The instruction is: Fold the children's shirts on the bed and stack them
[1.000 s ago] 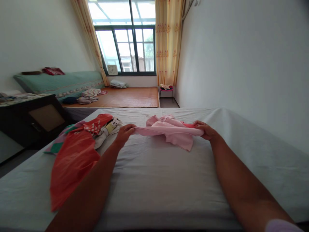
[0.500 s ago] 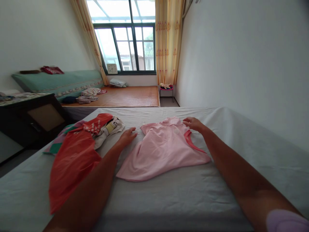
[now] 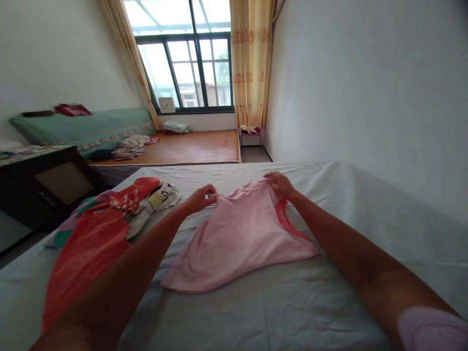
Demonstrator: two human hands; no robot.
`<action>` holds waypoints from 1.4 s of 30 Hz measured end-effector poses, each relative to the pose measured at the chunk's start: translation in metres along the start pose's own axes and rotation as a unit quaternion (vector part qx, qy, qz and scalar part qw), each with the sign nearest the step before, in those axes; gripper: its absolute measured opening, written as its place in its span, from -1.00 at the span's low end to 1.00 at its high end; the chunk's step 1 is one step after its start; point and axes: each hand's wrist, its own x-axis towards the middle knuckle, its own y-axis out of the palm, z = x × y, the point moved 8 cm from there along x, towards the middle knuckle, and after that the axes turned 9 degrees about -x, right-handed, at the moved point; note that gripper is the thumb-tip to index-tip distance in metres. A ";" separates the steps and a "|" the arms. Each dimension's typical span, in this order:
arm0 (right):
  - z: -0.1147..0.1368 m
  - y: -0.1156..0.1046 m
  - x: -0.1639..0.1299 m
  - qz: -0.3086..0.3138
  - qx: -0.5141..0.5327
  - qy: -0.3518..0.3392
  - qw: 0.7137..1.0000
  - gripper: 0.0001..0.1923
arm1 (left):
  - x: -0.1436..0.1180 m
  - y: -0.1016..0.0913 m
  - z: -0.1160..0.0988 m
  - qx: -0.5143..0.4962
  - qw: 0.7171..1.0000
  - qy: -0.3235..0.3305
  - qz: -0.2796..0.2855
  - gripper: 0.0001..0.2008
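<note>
A pink shirt (image 3: 241,234) with a darker coral edge on its right side is spread over the pale bed sheet (image 3: 278,302). My left hand (image 3: 202,199) is closed on the shirt's upper left corner, thumb and fingers pinched together. At the upper right, my right hand (image 3: 279,184) grips the fabric near the collar. The top edge is stretched and slightly raised between both hands, while the lower hem rests on the sheet. Left of my left forearm lies a red garment (image 3: 91,239), partly covered by that arm.
Beside the red garment lie a white piece with a panda print (image 3: 161,195) and a green-and-pink cloth (image 3: 66,229). A dark cabinet (image 3: 47,180) stands at the left. Beyond are a mat-covered bed (image 3: 197,146), a small stool (image 3: 251,132) and a wall (image 3: 365,97) on the right.
My left hand has moved right and taken hold of the shirt's upper left corner. My right hand has shifted left onto the collar area. The shirt's top edge is now pulled taut and lifted.
</note>
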 end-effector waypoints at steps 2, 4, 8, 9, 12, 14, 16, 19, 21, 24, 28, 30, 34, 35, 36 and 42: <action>-0.001 -0.031 0.009 -0.060 0.014 -0.020 0.998 -0.72 | 0.005 -0.027 0.002 -0.039 0.998 -0.035 -0.022 -0.74; 0.000 -0.059 0.019 -0.104 0.014 -0.029 0.994 -0.72 | 0.012 -0.054 0.001 -0.065 0.995 -0.053 -0.052 -0.63; 0.006 -0.089 0.037 -0.166 -0.011 -0.031 0.986 -0.68 | 0.033 -0.102 -0.005 0.001 0.988 -0.035 -0.152 -0.58; 0.006 -0.089 0.040 -0.176 -0.018 -0.022 0.984 -0.66 | 0.037 -0.111 -0.004 0.022 0.982 -0.028 -0.187 -0.59; 0.000 -0.074 0.049 -0.169 -0.050 0.011 0.984 -0.59 | 0.045 -0.129 0.007 0.071 0.953 -0.030 -0.294 -0.57; -0.005 -0.061 0.050 -0.148 -0.063 0.026 0.987 -0.52 | 0.042 -0.127 0.015 0.099 0.937 -0.045 -0.332 -0.57; -0.011 -0.053 0.043 -0.108 -0.044 0.031 0.993 -0.49 | 0.035 -0.110 0.016 0.108 0.949 -0.045 -0.292 -0.63; -0.012 -0.049 0.015 0.035 0.051 0.011 0.998 -0.65 | 0.010 -0.056 0.004 0.069 0.994 -0.020 -0.082 -0.76; -0.004 -0.051 -0.019 0.187 0.114 -0.030 0.975 -0.70 | -0.026 -0.016 -0.011 0.022 0.995 -0.022 0.090 -0.76; 0.011 -0.061 -0.087 0.388 0.128 -0.090 0.908 -0.60 | -0.089 0.025 -0.039 0.007 0.958 0.006 0.288 -0.71; 0.018 -0.069 -0.136 0.391 0.076 -0.148 0.905 -0.57 | -0.126 0.040 -0.059 0.073 0.948 0.049 0.305 -0.58; 0.017 -0.065 -0.140 0.331 0.062 -0.147 0.930 -0.66 | -0.125 0.042 -0.059 0.094 0.956 0.049 0.272 -0.70; 0.005 -0.069 -0.133 0.228 0.095 -0.068 0.967 -0.67 | -0.113 0.037 -0.055 0.124 0.968 0.014 0.218 -0.81; 0.004 -0.071 -0.133 0.237 0.129 -0.053 0.961 -0.65 | -0.111 0.033 -0.053 0.125 0.968 -0.006 0.219 -0.83; 0.005 -0.073 -0.135 0.263 0.171 -0.040 0.949 -0.64 | -0.111 0.029 -0.052 0.122 0.965 -0.025 0.229 -0.84; 0.015 -0.065 -0.150 0.473 0.304 0.027 0.827 -0.63 | -0.100 0.018 -0.047 0.000 0.950 -0.094 0.298 -0.82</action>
